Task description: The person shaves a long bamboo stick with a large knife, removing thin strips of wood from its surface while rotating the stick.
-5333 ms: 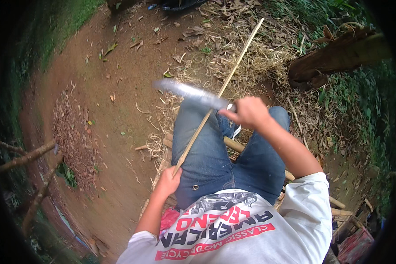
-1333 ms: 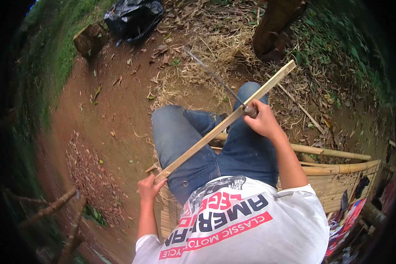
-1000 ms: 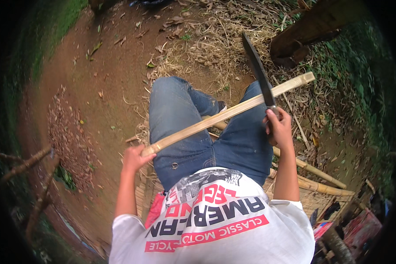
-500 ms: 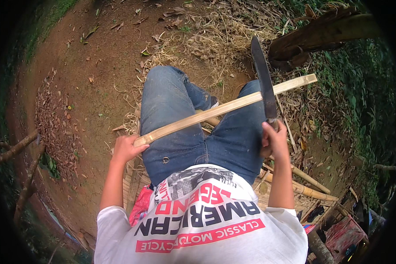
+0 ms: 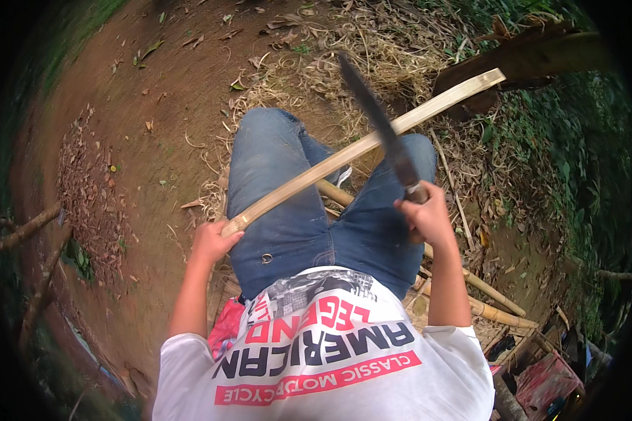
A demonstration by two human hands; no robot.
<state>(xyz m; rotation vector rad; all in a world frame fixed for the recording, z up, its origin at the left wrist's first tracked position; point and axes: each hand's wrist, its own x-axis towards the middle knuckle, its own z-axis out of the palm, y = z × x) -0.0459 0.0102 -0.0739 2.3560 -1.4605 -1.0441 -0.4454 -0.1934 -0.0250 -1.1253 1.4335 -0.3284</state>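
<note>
My left hand (image 5: 214,242) is closed round the near end of a long, pale bamboo strip (image 5: 309,181). The strip slants up and to the right across my jeans, its far end beyond my right knee. In my right hand (image 5: 428,212) is the handle of a machete (image 5: 380,119), its long dark blade pointing up and to the left. The blade crosses in front of the strip a little right of its middle; whether the two touch I cannot tell. Slight blur softens the blade.
Pale shavings (image 5: 309,88) and dry leaves litter the brown soil ahead. Bamboo poles (image 5: 484,302) lie at my right, over a slatted bamboo seat. A thick trunk (image 5: 541,59) stands at far right, with green plants (image 5: 562,161) below it. Branches (image 5: 31,228) jut in at left.
The machete has swung left, its tip now tilting toward the upper left. The strip's far end has risen, so it slants more steeply. My right hand has shifted slightly left.
</note>
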